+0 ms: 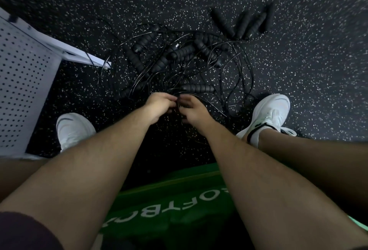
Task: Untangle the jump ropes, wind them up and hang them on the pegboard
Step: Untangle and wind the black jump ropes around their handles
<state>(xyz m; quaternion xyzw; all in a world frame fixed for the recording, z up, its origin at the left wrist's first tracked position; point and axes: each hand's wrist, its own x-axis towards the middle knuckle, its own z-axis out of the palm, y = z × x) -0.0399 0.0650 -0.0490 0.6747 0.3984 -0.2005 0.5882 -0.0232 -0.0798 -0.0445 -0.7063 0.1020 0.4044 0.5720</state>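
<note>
A tangle of black jump ropes with several ridged black handles and thin cords lies on the dark speckled floor ahead of me. One handle lies just beyond my fingers. My left hand and my right hand meet at the tangle's near edge, and both pinch thin black cord between curled fingers. A separate group of black handles lies apart at the far right. The white pegboard stands at the left, with one cord draped over its foot.
My two white shoes stand on the floor either side of my hands. A green mat with white lettering lies beneath me. The white foot bar of the pegboard juts toward the tangle.
</note>
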